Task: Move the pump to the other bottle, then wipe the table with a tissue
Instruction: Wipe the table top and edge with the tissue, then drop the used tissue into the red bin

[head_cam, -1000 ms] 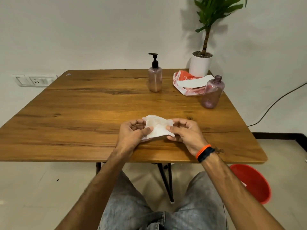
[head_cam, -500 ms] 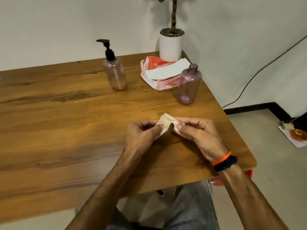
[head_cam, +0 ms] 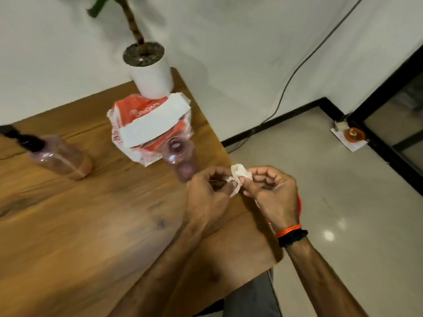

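L hand [head_cam: 207, 197], R hand [head_cam: 273, 195] close together, fingers [head_cam: 248, 187] pinched, raised

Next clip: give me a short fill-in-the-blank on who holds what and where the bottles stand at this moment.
1. The crumpled tissue is held between ____ hands, the left hand and the right hand.
2. The black pump sits on the bottle farther to the ____ of the picture.
3. The open bottle has no ____ on its neck.
4. The tissue pack lies in front of the white ____.

Missing words: both; left; pump; pot
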Available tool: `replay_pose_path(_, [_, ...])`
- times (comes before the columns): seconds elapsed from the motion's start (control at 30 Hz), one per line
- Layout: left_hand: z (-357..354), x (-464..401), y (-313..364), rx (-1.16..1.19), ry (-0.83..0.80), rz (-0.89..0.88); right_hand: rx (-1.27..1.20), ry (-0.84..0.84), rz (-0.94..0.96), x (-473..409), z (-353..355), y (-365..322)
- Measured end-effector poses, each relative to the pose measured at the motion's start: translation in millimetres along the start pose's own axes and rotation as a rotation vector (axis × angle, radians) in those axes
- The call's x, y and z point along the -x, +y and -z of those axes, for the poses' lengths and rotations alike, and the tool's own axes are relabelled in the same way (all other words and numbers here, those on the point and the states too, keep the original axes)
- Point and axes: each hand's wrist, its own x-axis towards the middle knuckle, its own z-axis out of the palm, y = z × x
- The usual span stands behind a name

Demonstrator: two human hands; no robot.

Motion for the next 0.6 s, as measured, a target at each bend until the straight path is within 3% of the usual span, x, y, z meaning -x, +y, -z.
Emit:
replay_pose_path(0.13, [-62, -22, 21, -0.053, -0.027, 0.045, 0.033, 0.087, -0.053, -29, 48, 8])
replay_pose_path(0.33, [-165, -66, 12, -0.249, -0.191, 0.133, -0.02, 0.18, -0.289, -82, 116, 59])
replay_pose_path(0.5, [-246, -100, -31, -0.335, -0.383, 0.347, -0.012, 0.18, -0.492, -119, 152, 126])
replay_pose_path(0.6, [-272, -112, -65, -0.335, -0.419, 0.502, 0.063, 0.116, -0.601, -131, 162, 167])
